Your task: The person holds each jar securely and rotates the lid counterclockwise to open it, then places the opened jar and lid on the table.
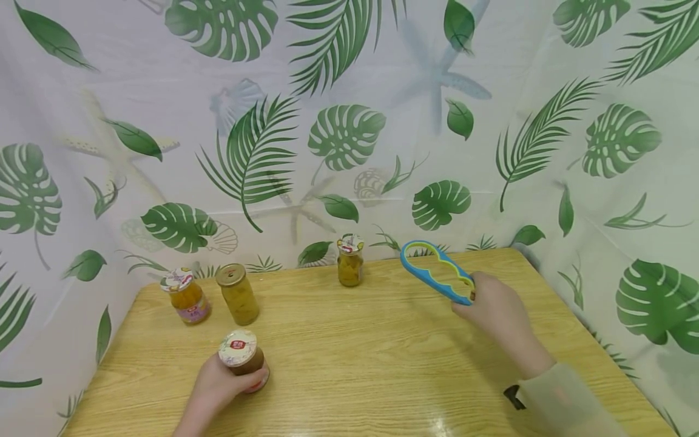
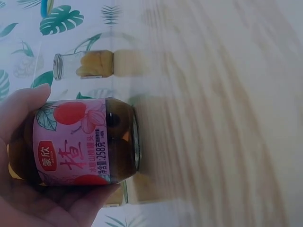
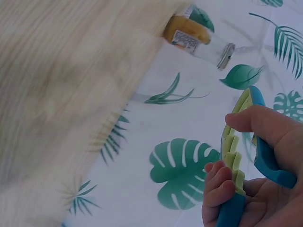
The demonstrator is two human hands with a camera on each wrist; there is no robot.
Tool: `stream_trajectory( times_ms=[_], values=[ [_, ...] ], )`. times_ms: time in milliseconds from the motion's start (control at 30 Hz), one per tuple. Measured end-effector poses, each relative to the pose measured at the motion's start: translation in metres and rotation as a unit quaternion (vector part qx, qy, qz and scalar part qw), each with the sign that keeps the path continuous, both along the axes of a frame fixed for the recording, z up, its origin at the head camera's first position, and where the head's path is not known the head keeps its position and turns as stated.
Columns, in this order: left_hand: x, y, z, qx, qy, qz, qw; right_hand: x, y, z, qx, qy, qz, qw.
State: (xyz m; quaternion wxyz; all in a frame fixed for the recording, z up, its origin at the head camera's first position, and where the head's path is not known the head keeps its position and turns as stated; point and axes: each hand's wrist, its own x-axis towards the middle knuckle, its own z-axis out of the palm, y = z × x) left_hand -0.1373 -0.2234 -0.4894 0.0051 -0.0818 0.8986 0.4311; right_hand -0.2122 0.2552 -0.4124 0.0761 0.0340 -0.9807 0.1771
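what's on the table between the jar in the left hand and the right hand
Just bare wooden tabletop between the held jar and the right hand, in the head view; a small jar stands farther back.

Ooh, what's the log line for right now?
left hand: grips pink-labelled jar, lid on | right hand: holds blue-and-green tool | table: three other jars standing
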Motion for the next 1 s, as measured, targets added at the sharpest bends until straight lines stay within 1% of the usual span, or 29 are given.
stream_trajectory(
  times_ms=[100, 333, 633, 867, 1000],
  values=[
    [-0.002, 0.006, 0.001, 0.000, 0.005, -0.009, 0.9999, 0.004, -0.008, 0.006, 0.000, 0.005, 0.009, 0.9999],
    [-0.005, 0.015, 0.000, 0.003, 0.016, -0.014, 0.9998, 0.012, -0.026, 0.018, 0.001, 0.025, 0.018, 0.9995],
    [-0.010, 0.030, 0.000, 0.008, 0.019, -0.030, 0.9993, 0.021, -0.041, 0.025, -0.005, 0.052, 0.033, 0.9981],
    [-0.011, 0.045, 0.001, 0.039, 0.022, -0.042, 0.9982, 0.028, -0.049, 0.032, -0.001, 0.074, 0.047, 0.9962],
    [-0.013, 0.055, 0.001, 0.045, 0.021, -0.051, 0.9975, 0.034, -0.054, 0.036, 0.001, 0.077, 0.055, 0.9955]
  ],
)
